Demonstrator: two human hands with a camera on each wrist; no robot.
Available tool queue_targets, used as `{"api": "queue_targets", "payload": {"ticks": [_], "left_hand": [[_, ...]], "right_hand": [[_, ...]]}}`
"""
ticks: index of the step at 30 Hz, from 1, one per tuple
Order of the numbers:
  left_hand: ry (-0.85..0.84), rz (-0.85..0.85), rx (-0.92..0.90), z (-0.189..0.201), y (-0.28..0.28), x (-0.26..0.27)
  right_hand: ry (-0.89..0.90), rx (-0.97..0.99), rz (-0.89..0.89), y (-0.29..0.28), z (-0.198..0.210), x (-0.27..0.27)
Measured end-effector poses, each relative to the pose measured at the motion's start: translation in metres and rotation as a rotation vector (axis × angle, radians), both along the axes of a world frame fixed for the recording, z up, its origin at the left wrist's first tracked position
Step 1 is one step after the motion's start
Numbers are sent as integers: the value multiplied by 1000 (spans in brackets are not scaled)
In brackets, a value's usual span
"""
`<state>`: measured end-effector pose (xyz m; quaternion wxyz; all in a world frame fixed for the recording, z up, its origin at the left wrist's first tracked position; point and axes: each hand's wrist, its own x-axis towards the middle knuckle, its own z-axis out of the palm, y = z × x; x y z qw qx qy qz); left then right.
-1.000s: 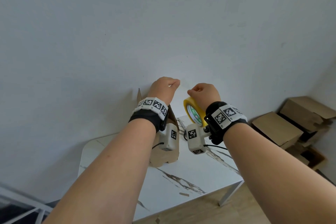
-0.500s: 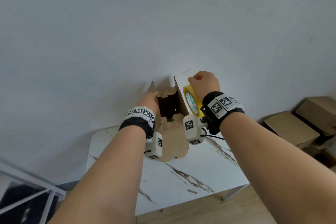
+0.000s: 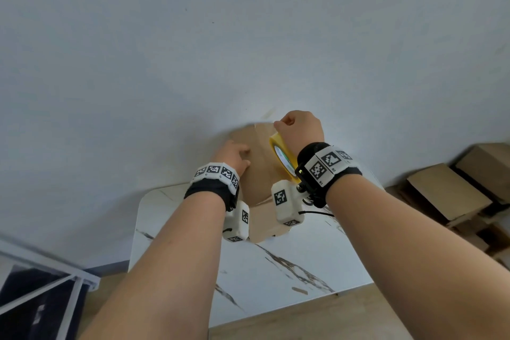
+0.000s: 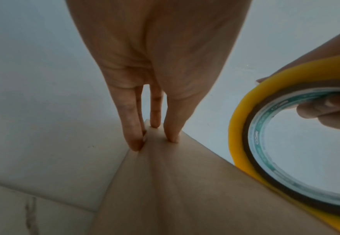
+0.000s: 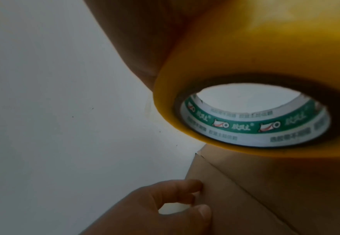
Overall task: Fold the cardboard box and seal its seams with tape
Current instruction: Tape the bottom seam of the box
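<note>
Flaps now folded shut vs earlier; box (image 3: 259, 174) on table (image 3: 289, 279), left hand (image 3: 233, 156) fingers straight pinning far-left corner, right hand (image 3: 299, 130) gripping tape (image 3: 283, 157); light, crushable cardboard, hold by edges.

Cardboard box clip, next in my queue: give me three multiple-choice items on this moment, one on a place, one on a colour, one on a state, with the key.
1. Where does the cardboard box stand?
A. on the marble-patterned table
B. on the wooden floor
C. on the stacked boxes at right

2. What colour is the tape roll?
A. blue
B. yellow
C. black

3. How are the box's top flaps?
A. standing open
B. torn off
C. folded shut

Key: 1 A, its base rests on the tabletop in the head view; 2 B, yellow in all three views, held by the right hand; 3 C, the top is flat with a seam, and the left hand has its fingers on it.
</note>
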<state>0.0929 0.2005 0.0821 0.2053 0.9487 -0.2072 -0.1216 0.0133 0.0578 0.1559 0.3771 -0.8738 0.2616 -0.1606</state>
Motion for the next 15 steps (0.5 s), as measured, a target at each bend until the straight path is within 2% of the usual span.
{"api": "queue_targets", "payload": {"ticks": [7,11,15], "left_hand": [[-69,-35,39,0,-11,22],[6,-7,31,-2,-24,33],[96,-51,92,-2,-30,49]], "right_hand": [[35,14,-11,-5,0,7],[43,33,-48,-10,-2,11],[46,53,-60,-12,-4,15]]}}
